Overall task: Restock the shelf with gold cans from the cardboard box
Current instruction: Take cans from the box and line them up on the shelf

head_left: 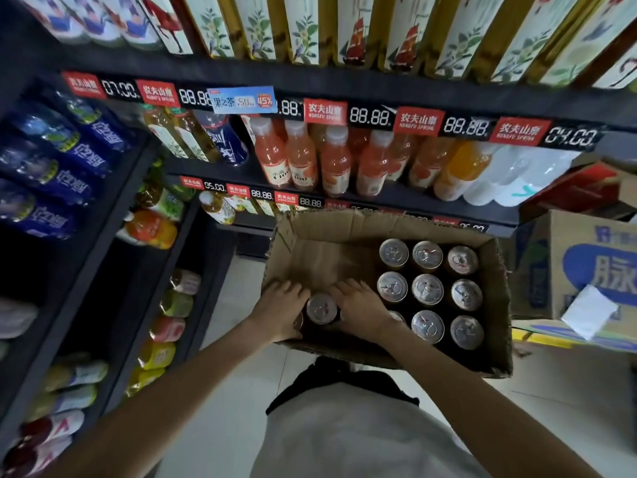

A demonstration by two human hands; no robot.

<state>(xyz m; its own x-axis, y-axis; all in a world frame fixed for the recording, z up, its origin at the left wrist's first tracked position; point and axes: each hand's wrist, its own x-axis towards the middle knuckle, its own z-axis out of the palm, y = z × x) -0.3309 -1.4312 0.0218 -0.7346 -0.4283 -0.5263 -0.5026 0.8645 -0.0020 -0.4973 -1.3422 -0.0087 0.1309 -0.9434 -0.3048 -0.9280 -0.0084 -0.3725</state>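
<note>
Left hand point(281, 313), right hand point(360, 310) clamp silver-topped can point(321, 308) in cardboard box point(293, 232).

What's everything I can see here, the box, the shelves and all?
Brown cardboard box: one, open, on the floor before the shelves.
Silver-topped cans: eight clearly in a block at the box's right; one partly hidden by the right hand.
Can between the hands: one, silver top, box's near left.
Pink-orange drink bottles: a row, middle shelf.
Blue-wrapped bottle packs: several, left shelves.
Red price tags: many, along shelf edges.
Blue-and-white printed carton: one, right of the box.
Left hand: fingers round something at the can's left.
Right hand: against the can's right.
</note>
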